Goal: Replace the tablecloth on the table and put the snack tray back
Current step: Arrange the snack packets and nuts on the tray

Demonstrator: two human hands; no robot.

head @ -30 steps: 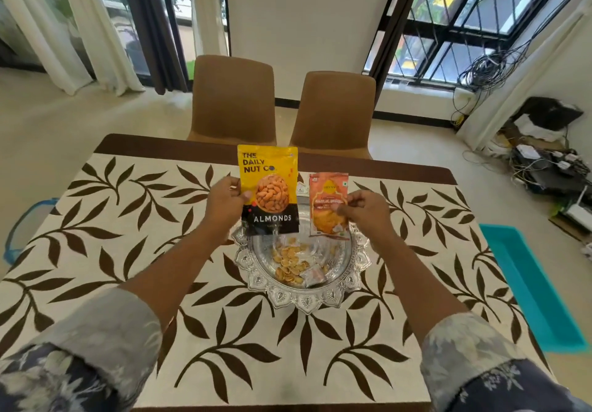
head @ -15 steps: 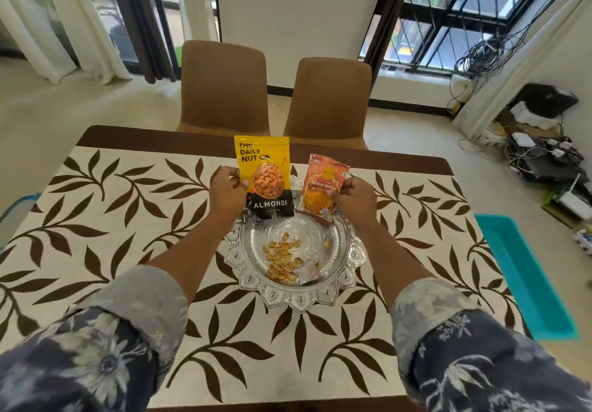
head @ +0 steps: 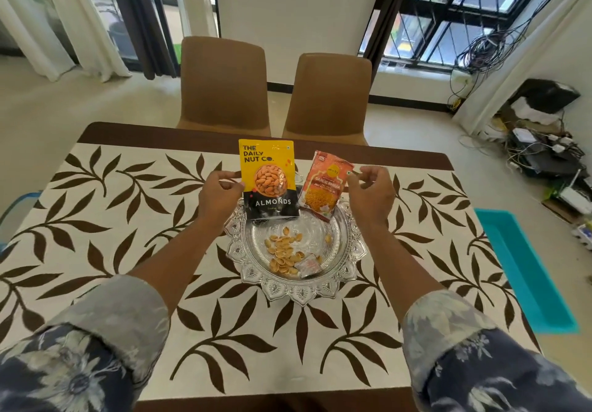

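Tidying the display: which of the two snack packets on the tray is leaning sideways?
The smaller orange garlic packet, by the right hand, has its top tipped to the right; the yellow almonds pouch stands straight.

- The tablecloth [head: 128,251] covers the desk [head: 160,131]; the snack tray [head: 288,290] sits on it, mid-desk before me.
- Nut shells [head: 283,254] lie in the tray's near half.
- The almond pouch [head: 267,181] stands on the tray's far side, the smaller pouch [head: 325,187] just right of it.
- My left hand [head: 219,195] holds the first's left edge, my right hand [head: 373,190] the second's right corner.
- Two chairs [head: 224,84] stand behind the desk.
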